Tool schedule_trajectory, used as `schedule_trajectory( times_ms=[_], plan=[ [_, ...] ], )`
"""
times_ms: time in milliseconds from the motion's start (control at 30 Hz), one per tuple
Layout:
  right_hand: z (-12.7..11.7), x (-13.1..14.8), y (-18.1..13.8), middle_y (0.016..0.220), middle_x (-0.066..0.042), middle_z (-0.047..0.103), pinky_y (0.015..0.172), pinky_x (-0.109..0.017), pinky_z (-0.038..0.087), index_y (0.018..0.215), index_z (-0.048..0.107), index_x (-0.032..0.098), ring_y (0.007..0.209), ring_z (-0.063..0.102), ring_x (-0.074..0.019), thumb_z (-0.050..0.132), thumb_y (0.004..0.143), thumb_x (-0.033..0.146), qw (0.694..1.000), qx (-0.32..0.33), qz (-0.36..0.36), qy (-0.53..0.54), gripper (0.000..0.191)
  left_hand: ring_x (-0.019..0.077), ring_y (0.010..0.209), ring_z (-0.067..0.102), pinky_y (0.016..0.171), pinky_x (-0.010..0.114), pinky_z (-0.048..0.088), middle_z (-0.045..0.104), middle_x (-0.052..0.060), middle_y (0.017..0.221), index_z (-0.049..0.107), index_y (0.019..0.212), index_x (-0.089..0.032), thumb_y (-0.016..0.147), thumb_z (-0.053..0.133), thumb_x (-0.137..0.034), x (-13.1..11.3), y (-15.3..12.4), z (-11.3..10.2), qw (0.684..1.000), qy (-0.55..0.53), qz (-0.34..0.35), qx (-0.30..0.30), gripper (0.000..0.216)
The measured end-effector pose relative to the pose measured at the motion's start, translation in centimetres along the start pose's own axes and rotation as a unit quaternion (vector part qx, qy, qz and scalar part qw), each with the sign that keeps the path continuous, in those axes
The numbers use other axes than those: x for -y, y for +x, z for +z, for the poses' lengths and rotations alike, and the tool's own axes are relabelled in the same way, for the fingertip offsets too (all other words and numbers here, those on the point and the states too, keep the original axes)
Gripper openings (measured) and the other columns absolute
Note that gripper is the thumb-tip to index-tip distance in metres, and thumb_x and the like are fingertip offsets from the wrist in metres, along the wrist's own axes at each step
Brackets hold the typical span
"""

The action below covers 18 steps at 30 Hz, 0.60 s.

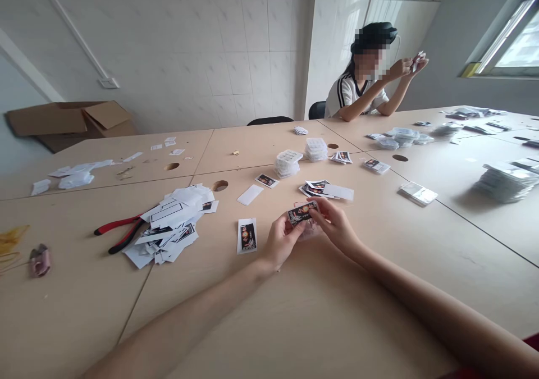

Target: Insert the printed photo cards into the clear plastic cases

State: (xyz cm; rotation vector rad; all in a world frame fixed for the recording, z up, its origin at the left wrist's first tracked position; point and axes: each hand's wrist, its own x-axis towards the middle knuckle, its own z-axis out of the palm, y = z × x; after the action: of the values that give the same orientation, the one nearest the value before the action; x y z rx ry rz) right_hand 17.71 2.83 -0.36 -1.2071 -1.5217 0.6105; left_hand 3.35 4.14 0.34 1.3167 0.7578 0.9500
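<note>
My left hand (281, 242) and my right hand (334, 225) meet above the table, both pinching a small dark printed card (302, 213) by its edges. A pale translucent piece (310, 232) shows just under the card, partly hidden by my fingers. Left of my left hand, a printed card on white backing (247, 236) lies flat on the wooden table (337, 289). Farther ahead is a small loose heap of printed cards (315, 188), with a blank white slip (338, 192) on its right edge.
A heap of white paper scraps (172, 224) lies left, beside red-handled pliers (120, 231). Stacks of packaged cards (505, 182) stand right. Across the table, a co-worker (357, 81) holds a small item in both hands. A flattened cardboard box (67, 120) sits by the far wall.
</note>
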Motion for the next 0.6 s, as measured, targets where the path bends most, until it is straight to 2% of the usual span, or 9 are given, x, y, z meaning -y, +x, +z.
schedule_trajectory(
  times_ms=[100, 200, 367, 467, 533, 600],
  plan=[
    [0.2, 0.2, -0.2, 0.088, -0.006, 0.060, 0.061, -0.027, 0.045, 0.109, 0.048, 0.018, 0.073, 0.055, -0.0165, 0.047, 0.078, 0.033, 0.999, 0.019, 0.007, -0.028, 0.034, 0.0226, 0.097, 0.053, 0.084, 0.034, 0.040, 0.060, 0.008, 0.103, 0.055, 0.104, -0.016, 0.072, 0.054, -0.032, -0.2, 0.0, 0.0, 1.000, -0.006, -0.004, 0.016, 0.035],
    [0.1, -0.2, 0.0, 0.089, -0.005, 0.060, 0.062, -0.027, 0.044, 0.111, 0.048, 0.018, 0.074, 0.055, -0.0164, 0.045, 0.079, 0.033, 1.000, 0.025, 0.010, 0.000, 0.035, 0.0227, 0.101, 0.051, 0.085, 0.033, 0.038, 0.059, 0.007, 0.106, 0.055, 0.104, -0.016, 0.075, 0.050, -0.032, -0.5, -0.1, 0.0, 1.000, -0.004, -0.009, 0.026, 0.033],
    [-0.2, -1.0, 0.6, 0.081, -0.004, 0.061, 0.063, -0.026, 0.044, 0.094, 0.059, 0.018, 0.072, 0.055, -0.0158, 0.037, 0.082, 0.038, 0.994, 0.028, 0.034, 0.099, 0.032, 0.0231, 0.104, 0.048, 0.087, 0.033, 0.036, 0.058, 0.007, 0.108, 0.053, 0.107, -0.015, 0.076, 0.050, -0.030, -0.7, 0.0, 0.1, 0.998, -0.009, -0.008, 0.058, 0.034],
    [-0.3, -0.7, 0.6, 0.079, -0.003, 0.060, 0.058, -0.024, 0.044, 0.095, 0.058, 0.018, 0.066, 0.054, -0.0143, 0.039, 0.081, 0.040, 0.987, 0.040, 0.060, 0.141, 0.032, 0.0233, 0.105, 0.048, 0.088, 0.033, 0.035, 0.058, 0.006, 0.109, 0.051, 0.110, -0.018, 0.074, 0.053, -0.029, -0.4, 0.1, 0.1, 0.998, -0.013, -0.003, 0.065, 0.037],
    [-0.2, -0.3, 0.4, 0.076, -0.002, 0.059, 0.055, -0.023, 0.043, 0.093, 0.057, 0.019, 0.063, 0.053, -0.0137, 0.038, 0.082, 0.041, 0.984, 0.039, 0.079, 0.152, 0.032, 0.0227, 0.105, 0.048, 0.088, 0.032, 0.035, 0.057, 0.006, 0.111, 0.051, 0.110, -0.019, 0.074, 0.053, -0.029, -0.2, 0.1, 0.1, 0.998, -0.017, -0.002, 0.066, 0.038],
    [-0.2, 0.2, 0.2, 0.075, -0.002, 0.059, 0.059, -0.024, 0.044, 0.088, 0.058, 0.018, 0.066, 0.054, -0.0147, 0.037, 0.082, 0.042, 0.987, 0.025, 0.077, 0.136, 0.032, 0.0217, 0.103, 0.049, 0.088, 0.031, 0.036, 0.057, 0.006, 0.110, 0.051, 0.108, -0.018, 0.074, 0.053, -0.029, -0.1, 0.1, 0.0, 0.998, -0.016, 0.006, 0.065, 0.035]
  ],
)
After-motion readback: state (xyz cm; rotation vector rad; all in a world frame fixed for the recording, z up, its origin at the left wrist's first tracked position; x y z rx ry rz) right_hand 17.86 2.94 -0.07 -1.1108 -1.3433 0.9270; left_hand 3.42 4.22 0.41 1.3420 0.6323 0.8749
